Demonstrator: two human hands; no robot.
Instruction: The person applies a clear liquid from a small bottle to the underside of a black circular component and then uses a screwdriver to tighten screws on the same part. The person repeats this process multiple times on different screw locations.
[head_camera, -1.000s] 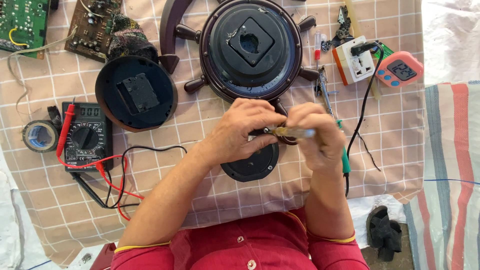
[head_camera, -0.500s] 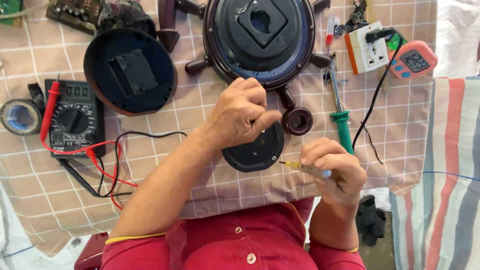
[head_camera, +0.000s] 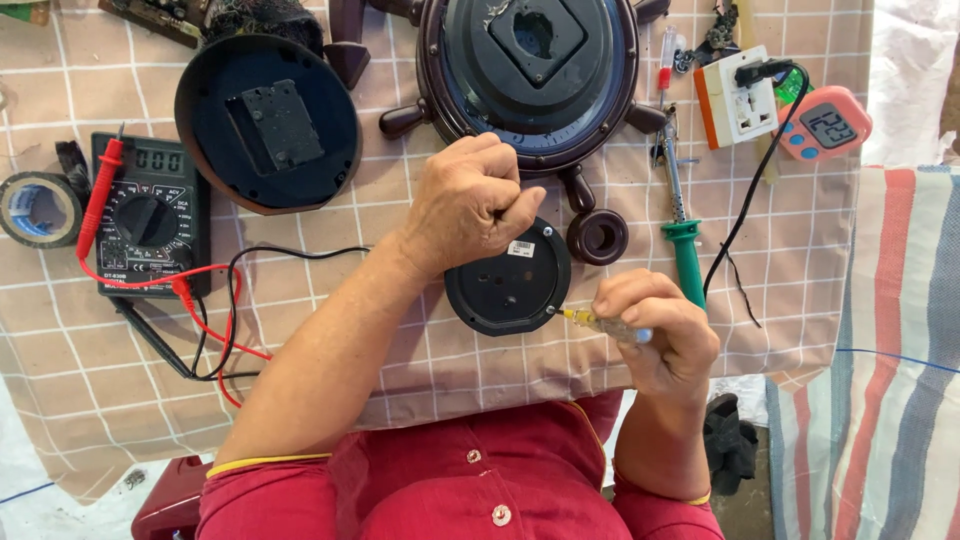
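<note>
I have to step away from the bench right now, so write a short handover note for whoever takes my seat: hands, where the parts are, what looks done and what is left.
Left hand: closed in a fist over the top edge of the small round black cover; whether it holds anything cannot be seen.
Right hand: grips a small yellow screwdriver, tip at the cover's right rim.
Parts: the cover lies flat on the checked cloth, just below the ship's-wheel clock, which lies back up with its square middle recess open. A dark ring sits beside the cover.
Done: the cover is off the clock.
Left: the work at the cover's rim; the clock's recess is still open.
</note>
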